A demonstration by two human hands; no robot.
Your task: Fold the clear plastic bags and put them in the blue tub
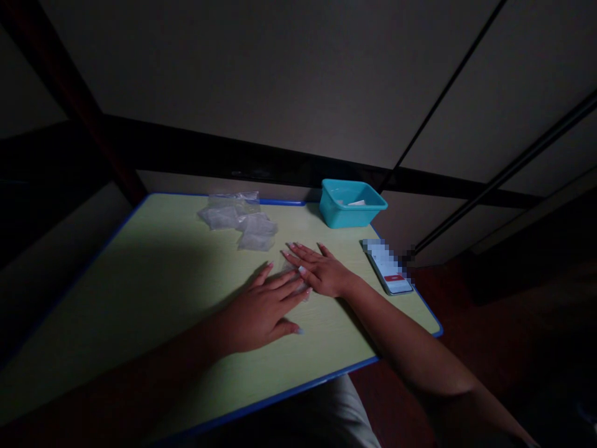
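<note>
My left hand [263,311] lies flat with its fingers spread. Its fingertips press on a small clear plastic bag [304,292] on the table. From the right, my right hand [321,270] rests palm down over the same bag, fingers stretched out and partly hiding it. The two hands meet at the fingers. Just beyond them lie several small clear plastic bags [257,233], loosely overlapping. Whether the bag under my hands has anything in it I cannot tell.
The pale green table [153,274] has a blue edge. A turquoise plastic basket [349,214] with some white pieces inside stands at the back right. A phone [388,266] with a lit screen lies near the right edge. Behind the table rises a panelled wall [261,81].
</note>
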